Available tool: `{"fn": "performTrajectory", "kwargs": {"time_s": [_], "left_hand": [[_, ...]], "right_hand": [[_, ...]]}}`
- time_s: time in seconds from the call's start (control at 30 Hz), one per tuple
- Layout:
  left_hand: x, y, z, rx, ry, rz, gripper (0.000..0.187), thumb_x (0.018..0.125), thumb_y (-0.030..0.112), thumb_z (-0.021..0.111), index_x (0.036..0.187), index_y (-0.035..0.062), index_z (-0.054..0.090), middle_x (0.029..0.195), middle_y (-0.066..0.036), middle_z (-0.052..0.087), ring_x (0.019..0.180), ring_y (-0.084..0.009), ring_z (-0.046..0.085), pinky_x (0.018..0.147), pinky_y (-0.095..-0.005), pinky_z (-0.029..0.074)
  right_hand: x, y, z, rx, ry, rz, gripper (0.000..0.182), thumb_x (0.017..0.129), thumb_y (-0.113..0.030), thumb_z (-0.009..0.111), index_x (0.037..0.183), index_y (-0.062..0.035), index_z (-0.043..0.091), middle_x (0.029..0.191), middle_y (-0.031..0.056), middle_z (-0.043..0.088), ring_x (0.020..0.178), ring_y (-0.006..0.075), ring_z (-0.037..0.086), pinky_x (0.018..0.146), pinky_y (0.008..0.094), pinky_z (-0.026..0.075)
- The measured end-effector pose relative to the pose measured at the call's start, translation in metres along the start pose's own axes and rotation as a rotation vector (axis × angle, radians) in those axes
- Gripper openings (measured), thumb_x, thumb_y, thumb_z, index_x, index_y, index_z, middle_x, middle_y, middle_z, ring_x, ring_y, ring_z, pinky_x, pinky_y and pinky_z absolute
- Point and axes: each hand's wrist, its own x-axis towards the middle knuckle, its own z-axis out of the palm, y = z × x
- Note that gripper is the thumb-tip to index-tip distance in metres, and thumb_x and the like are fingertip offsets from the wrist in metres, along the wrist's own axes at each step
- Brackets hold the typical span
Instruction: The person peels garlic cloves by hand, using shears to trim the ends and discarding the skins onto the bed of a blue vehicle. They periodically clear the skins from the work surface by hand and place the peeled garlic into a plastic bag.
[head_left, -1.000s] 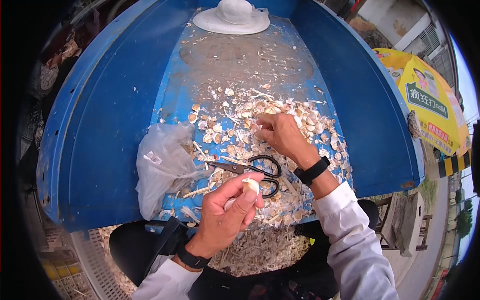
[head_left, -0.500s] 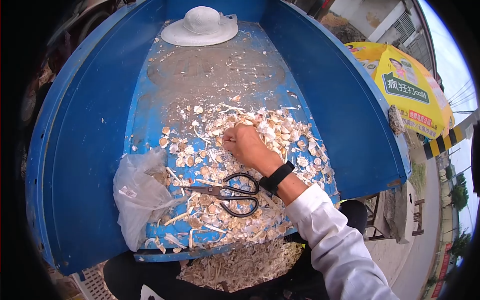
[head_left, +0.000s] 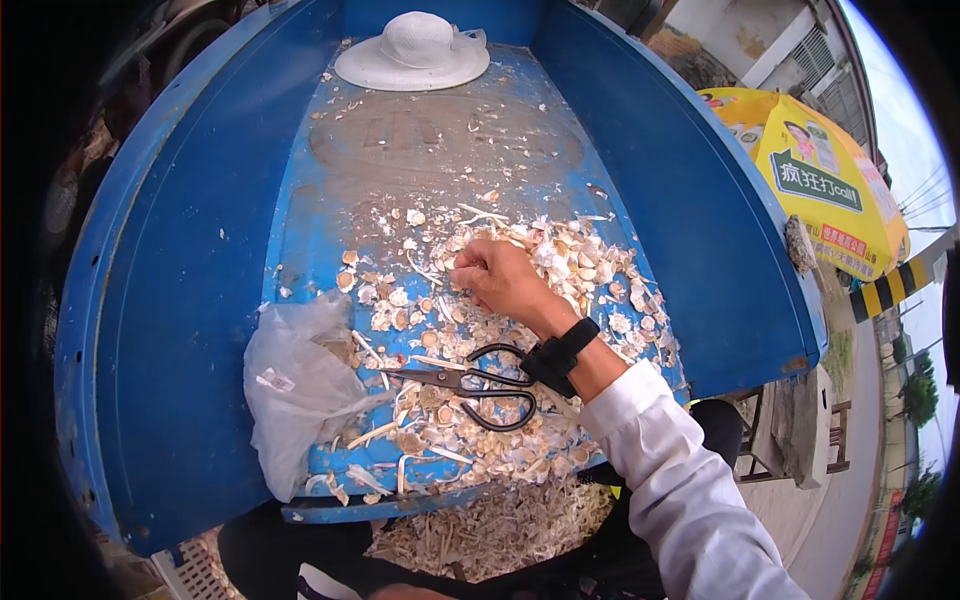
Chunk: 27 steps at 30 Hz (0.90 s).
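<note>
My right hand [head_left: 505, 283] is over the left edge of a pile of garlic cloves and skins [head_left: 575, 255] on the blue cart bed. Its thumb and fingers are pinched together; what they hold, if anything, is too small to make out. Black-handled scissors [head_left: 465, 381] lie below the hand among scraps, blades pointing left. A clear plastic bag [head_left: 300, 395] sits crumpled at the bed's left front. My left hand cannot be made out; only a sliver of skin shows at the bottom edge.
A white sun hat [head_left: 412, 55] lies at the far end of the bed. High blue side walls [head_left: 690, 210] flank it. Beyond the right wall is a yellow umbrella [head_left: 820, 180]. Dry scraps [head_left: 490, 530] cover the ground between my legs.
The view has shifted slightly, so the bed and its contents appear further right. My right hand has turned a little, with its thumb and fingertips more visible.
</note>
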Motion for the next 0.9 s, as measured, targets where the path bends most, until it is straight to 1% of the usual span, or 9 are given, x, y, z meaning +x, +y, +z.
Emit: {"fn": "performTrajectory", "kwargs": {"time_s": [0.03,0.07,0.13,0.23,0.37,0.47,0.73,0.8,0.9], "left_hand": [[-0.012,-0.012,0.003,-0.045,0.055,-0.247,0.019,0.086,0.021,0.066,0.094,0.0037,0.065,0.068,-0.005,0.055,0.050,-0.0126,0.052,0.046,-0.0251,0.038],[-0.024,-0.021,0.005,-0.089,0.112,-0.494,0.030,0.096,0.027,0.060,0.101,-0.0026,0.059,0.069,-0.008,0.057,0.052,-0.0095,0.053,0.048,-0.0238,0.041],[-0.023,-0.036,0.004,-0.648,0.246,-0.869,0.025,0.100,0.026,0.050,0.106,0.0023,0.047,0.079,-0.009,0.054,0.048,-0.0087,0.043,0.041,-0.0212,0.031],[-0.031,-0.056,0.005,-1.076,0.466,-0.917,0.024,0.101,0.028,0.050,0.108,0.0051,0.054,0.087,-0.006,0.055,0.056,-0.0078,0.046,0.044,-0.0174,0.028],[-0.048,-0.091,0.003,-1.144,0.675,-1.057,0.019,0.103,0.026,0.042,0.100,0.0079,0.048,0.085,-0.005,0.051,0.060,-0.0092,0.047,0.039,-0.0185,0.030],[-0.043,-0.096,0.002,-1.159,0.695,-1.080,0.017,0.103,0.023,0.043,0.101,0.0083,0.050,0.086,-0.003,0.051,0.065,-0.0091,0.048,0.041,-0.0177,0.032],[-0.059,-0.116,0.007,-1.242,0.676,-1.120,0.021,0.100,0.027,0.049,0.100,0.0067,0.055,0.089,-0.004,0.055,0.068,-0.0118,0.053,0.046,-0.0194,0.040],[-0.056,-0.120,0.012,-1.237,0.744,-1.238,0.027,0.100,0.030,0.048,0.105,0.0040,0.056,0.098,-0.007,0.060,0.082,-0.0180,0.060,0.064,-0.0278,0.053],[-0.048,-0.120,0.026,-1.271,0.779,-1.229,0.036,0.100,0.036,0.045,0.110,0.0028,0.057,0.102,-0.010,0.061,0.094,-0.0219,0.062,0.086,-0.0378,0.052]], "right_hand": [[0.002,0.002,0.005,-0.302,0.053,-0.216,0.016,0.086,-0.012,0.063,0.094,0.0024,0.061,0.074,0.0168,0.063,0.066,0.0278,0.062,0.061,0.0366,0.049],[0.001,-0.001,0.010,-0.317,0.069,-0.153,0.019,0.084,-0.015,0.066,0.092,0.0012,0.062,0.076,0.0209,0.063,0.069,0.0358,0.061,0.067,0.0417,0.048],[0.005,-0.001,0.014,-0.344,0.049,-0.126,0.019,0.084,-0.016,0.066,0.092,0.0005,0.062,0.076,0.0211,0.063,0.070,0.0361,0.061,0.067,0.0417,0.048],[0.004,0.001,0.009,-0.402,0.033,-0.111,0.019,0.085,-0.017,0.067,0.091,0.0000,0.063,0.070,0.0170,0.062,0.064,0.0302,0.061,0.062,0.0401,0.047],[-0.016,0.003,-0.011,-0.185,0.010,-0.006,0.019,0.090,-0.018,0.063,0.085,0.0006,0.064,0.064,0.0042,0.057,0.055,0.0128,0.054,0.050,0.0320,0.043],[-0.026,0.000,-0.021,0.438,-0.196,0.296,0.017,0.095,-0.016,0.061,0.086,-0.0026,0.063,0.070,0.0018,0.061,0.055,0.0054,0.051,0.043,0.0189,0.035],[-0.054,-0.019,-0.022,0.797,-0.252,0.273,0.011,0.094,-0.012,0.062,0.098,-0.0022,0.060,0.083,0.0047,0.065,0.061,0.0045,0.055,0.044,0.0155,0.039],[-0.061,-0.031,-0.018,0.990,-0.244,0.204,0.011,0.096,-0.015,0.059,0.099,-0.0040,0.059,0.082,0.0036,0.064,0.062,0.0062,0.055,0.046,0.0182,0.041],[-0.089,-0.070,0.015,1.013,-0.148,0.032,0.009,0.097,-0.013,0.057,0.102,-0.0052,0.057,0.088,0.0046,0.064,0.066,0.0079,0.057,0.051,0.0189,0.044]]}}
